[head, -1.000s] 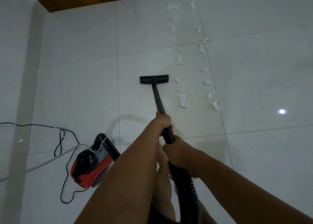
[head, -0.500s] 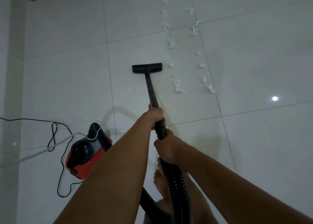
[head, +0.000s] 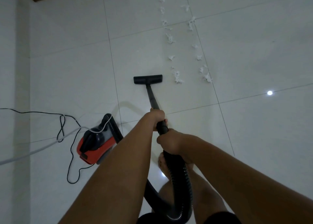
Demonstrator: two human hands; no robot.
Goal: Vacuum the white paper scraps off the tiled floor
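Head view, single wide-angle camera.
Looking forward and down from the person's head, it is facing the tiled floor [head: 254, 139] from standing height.

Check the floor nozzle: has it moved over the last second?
Yes. The floor nozzle has been pulled back: earlier level with the small scrap, it now sits beside the nearest clump, closer to the camera.

No lettering, brand, number or sign can be read anywhere in this view. The red-and-black vacuum canister [head: 94, 147] on the floor carries no mark clear enough to make out at this distance and in this dim light.
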